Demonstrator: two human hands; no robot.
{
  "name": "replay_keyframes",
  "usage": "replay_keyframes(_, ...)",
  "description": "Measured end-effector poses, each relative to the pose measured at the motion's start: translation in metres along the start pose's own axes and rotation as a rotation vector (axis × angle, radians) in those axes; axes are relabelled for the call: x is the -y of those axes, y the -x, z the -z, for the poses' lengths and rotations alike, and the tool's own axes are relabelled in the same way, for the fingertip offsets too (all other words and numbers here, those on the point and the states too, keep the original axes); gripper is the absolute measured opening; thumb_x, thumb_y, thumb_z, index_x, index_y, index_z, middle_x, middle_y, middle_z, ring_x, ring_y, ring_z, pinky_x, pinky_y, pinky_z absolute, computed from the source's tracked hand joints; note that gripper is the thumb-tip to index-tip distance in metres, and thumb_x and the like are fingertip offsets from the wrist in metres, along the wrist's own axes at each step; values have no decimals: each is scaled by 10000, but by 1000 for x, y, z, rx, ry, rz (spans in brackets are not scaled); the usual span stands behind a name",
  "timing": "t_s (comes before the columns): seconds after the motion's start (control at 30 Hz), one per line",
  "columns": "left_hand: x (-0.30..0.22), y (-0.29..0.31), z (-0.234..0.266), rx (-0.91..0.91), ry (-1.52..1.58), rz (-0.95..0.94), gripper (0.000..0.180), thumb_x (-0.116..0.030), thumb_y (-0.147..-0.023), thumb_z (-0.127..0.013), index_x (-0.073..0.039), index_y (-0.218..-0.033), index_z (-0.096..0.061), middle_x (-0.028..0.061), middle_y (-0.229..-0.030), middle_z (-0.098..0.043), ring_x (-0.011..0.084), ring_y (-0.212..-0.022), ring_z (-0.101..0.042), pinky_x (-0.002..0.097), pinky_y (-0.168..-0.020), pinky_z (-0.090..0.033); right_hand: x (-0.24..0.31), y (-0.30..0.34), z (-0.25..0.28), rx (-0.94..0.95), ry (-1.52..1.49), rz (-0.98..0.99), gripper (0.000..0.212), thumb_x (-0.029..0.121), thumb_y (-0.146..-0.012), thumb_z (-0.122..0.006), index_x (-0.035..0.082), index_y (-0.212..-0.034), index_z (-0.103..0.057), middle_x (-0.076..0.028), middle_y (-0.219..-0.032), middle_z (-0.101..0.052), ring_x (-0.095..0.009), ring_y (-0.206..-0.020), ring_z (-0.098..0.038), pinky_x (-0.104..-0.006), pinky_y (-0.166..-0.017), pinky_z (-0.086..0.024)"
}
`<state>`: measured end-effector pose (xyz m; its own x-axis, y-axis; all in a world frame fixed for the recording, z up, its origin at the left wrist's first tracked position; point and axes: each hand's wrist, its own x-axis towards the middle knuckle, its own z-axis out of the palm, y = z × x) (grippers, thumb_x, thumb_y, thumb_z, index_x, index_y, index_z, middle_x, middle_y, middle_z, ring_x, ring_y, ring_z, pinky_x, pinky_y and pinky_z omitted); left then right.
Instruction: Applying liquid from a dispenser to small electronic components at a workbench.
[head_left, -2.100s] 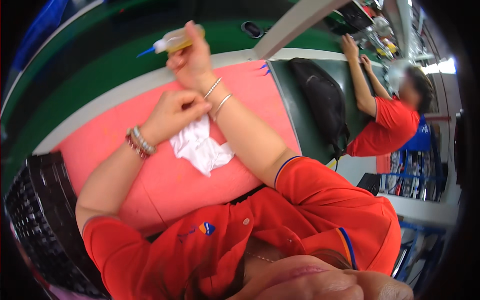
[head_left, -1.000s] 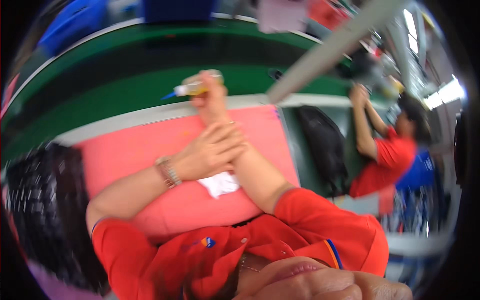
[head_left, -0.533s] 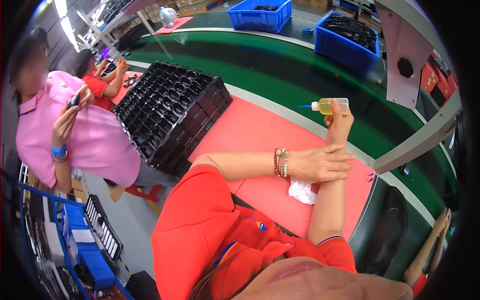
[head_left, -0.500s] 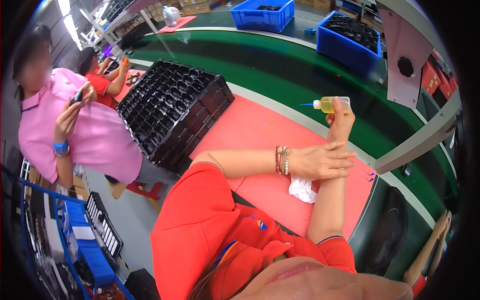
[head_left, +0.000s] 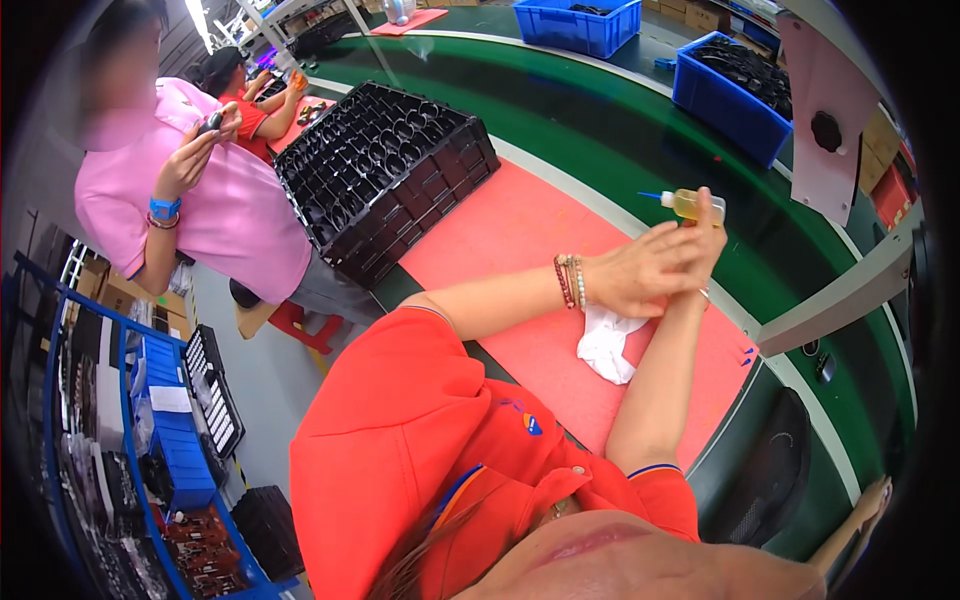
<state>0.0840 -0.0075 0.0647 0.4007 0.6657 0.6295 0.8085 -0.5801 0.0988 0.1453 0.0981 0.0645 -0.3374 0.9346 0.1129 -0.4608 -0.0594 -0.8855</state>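
My right hand (head_left: 707, 245) is raised over the pink mat, closed round a small clear squeeze bottle (head_left: 690, 206) of yellowish liquid. The bottle lies level, its white collar and thin blue needle tip pointing left. Across my right wrist rests my left hand (head_left: 640, 268), fingers stretched out against the back of that hand and wrist. Beaded bracelets (head_left: 570, 281) circle my left wrist. A crumpled white cloth (head_left: 606, 345) shows just below my left palm; whether it touches the hand I cannot tell.
Stacked black trays (head_left: 385, 170) stand left on the pink mat (head_left: 530, 215). Beyond runs a green conveyor (head_left: 560, 120) with blue bins (head_left: 735, 110) behind. Small blue tips (head_left: 748, 356) lie at the mat's right. A person in pink (head_left: 220, 190) holds a dark part. A grey post (head_left: 840, 305) stands right.
My left hand has slid from my right forearm up to the wrist and hand. The bottle stays in my right hand. The whole view has shifted slightly.
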Motion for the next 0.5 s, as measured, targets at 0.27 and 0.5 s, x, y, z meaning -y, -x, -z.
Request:
replay_keyframes(0.27, 47, 27, -27, -762, 453, 702, 303, -179, -889, -510, -28, -1151, -522, 116, -1235, -473, 162, -1082, -492, 300, -860, -429, -24, -19, 30, -111, -419, -199, 386, 417, -811, -616, 32, -831, -589, 22, -556, -408, -59, -418, -327, -204, -416, -250)
replay_keyframes(0.5, 68, 44, -46, -578, 1074, 993, 197, -153, -900, -512, -11, -1001, -605, 51, -930, -634, 103, -801, -600, 236, -666, -496, -37, -28, 45, 19, -699, -337, 374, 457, -792, -607, 95, -759, -518, 25, -534, -358, -72, -411, -303, -218, -426, -234)
